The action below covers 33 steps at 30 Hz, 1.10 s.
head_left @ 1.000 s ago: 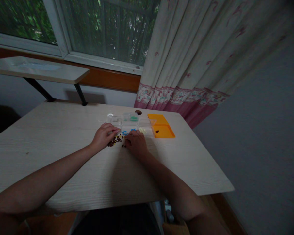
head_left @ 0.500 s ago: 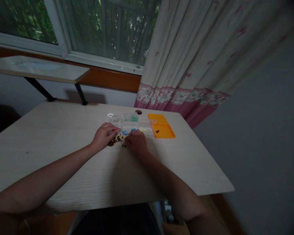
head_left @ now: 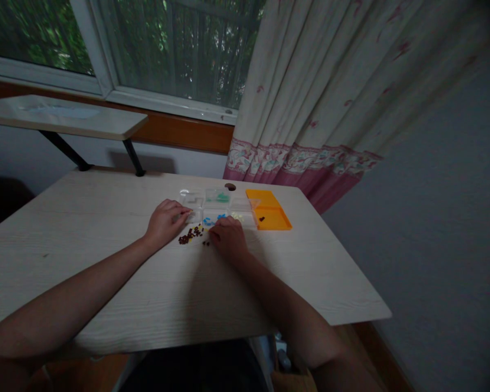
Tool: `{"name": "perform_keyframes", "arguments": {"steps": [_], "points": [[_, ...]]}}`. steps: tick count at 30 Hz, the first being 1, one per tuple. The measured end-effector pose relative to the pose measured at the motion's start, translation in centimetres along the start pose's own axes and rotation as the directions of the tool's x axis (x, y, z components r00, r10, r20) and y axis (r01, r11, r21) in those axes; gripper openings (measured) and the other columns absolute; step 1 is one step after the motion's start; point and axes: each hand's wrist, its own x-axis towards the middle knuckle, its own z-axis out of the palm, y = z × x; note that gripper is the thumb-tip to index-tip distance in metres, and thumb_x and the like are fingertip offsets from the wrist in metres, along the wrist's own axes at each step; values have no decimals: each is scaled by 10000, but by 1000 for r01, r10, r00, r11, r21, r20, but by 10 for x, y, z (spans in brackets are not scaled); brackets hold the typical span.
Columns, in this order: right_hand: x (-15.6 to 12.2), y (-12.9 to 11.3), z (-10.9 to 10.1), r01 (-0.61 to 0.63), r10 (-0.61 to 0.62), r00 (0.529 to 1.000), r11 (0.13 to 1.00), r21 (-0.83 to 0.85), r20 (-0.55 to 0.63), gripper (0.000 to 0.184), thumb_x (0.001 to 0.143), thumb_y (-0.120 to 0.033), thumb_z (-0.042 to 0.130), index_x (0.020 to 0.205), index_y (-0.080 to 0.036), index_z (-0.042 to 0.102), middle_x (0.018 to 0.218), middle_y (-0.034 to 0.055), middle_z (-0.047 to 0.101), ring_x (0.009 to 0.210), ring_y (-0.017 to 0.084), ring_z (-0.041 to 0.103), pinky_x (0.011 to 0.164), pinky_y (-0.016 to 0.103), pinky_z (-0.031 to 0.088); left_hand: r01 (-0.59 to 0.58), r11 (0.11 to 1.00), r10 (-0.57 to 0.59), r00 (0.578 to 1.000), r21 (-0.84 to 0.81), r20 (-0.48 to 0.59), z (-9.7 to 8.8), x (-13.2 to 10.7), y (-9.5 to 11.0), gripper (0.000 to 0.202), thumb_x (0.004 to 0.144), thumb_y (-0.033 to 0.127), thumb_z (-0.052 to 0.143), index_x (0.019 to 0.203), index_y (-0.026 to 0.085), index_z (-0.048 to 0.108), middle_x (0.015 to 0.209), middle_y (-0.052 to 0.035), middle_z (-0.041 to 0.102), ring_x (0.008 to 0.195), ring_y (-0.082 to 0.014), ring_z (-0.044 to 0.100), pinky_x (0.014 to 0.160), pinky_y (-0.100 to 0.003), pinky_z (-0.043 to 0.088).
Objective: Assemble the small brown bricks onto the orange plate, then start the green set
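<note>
A clear plastic compartment box [head_left: 216, 208] lies on the wooden table [head_left: 106, 239], with blue, green and pale small pieces in its cells. Its orange lid [head_left: 268, 216] lies open to the right, a few dark pieces on it. A small heap of dark and yellow beads [head_left: 190, 236] sits on the table just in front of the box. My left hand [head_left: 163, 222] rests beside the heap, fingers curled, fingertips touching the box's left edge. My right hand [head_left: 227, 238] rests just right of the heap, fingers curled down at the beads; what they pinch is hidden.
A second small table [head_left: 65, 117] with black legs stands behind, under the window [head_left: 147, 49]. A patterned curtain [head_left: 310, 109] hangs at the back right. A grey wall [head_left: 433, 218] runs along the right. The table's right edge lies near the wall.
My left hand has drawn slightly left and up, away from the bead heap toward the box's left edge. My right hand has stayed in place.
</note>
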Motion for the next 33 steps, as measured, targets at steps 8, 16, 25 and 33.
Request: {"name": "perform_keyframes", "arguments": {"steps": [8,16,25,33], "points": [[0,6,-1,-38,41,999,993,115,-24,161,907,-278,594,922,-233,748,967,41,671,963,193,519,828,314,334,5,1000,-6,999,16,42,8,-3,-11,270,925,384,567,951,195,758,851,-70,670,869,-221,542,810,-382,445],[2,8,1,-43,53,997,985,169,-53,158,902,-288,611,894,-223,755,934,50,672,932,191,535,835,309,355,61,995,-66,996,74,58,7,-2,-8,258,917,389,571,920,221,768,886,-67,642,920,-227,529,859,-396,435],[2,9,4,-45,72,993,966,254,-99,114,872,-239,648,874,-229,762,887,37,672,885,175,547,818,300,373,52,996,-56,997,77,50,11,-5,-16,262,926,358,555,975,207,764,895,-73,638,921,-235,526,857,-409,440],[2,9,5,-32,72,989,958,285,-131,97,855,-228,670,864,-215,765,861,32,680,861,170,552,800,297,375,59,996,-61,998,66,25,12,-5,-14,260,928,352,543,951,214,762,893,-75,638,933,-234,528,857,-412,442]]}}
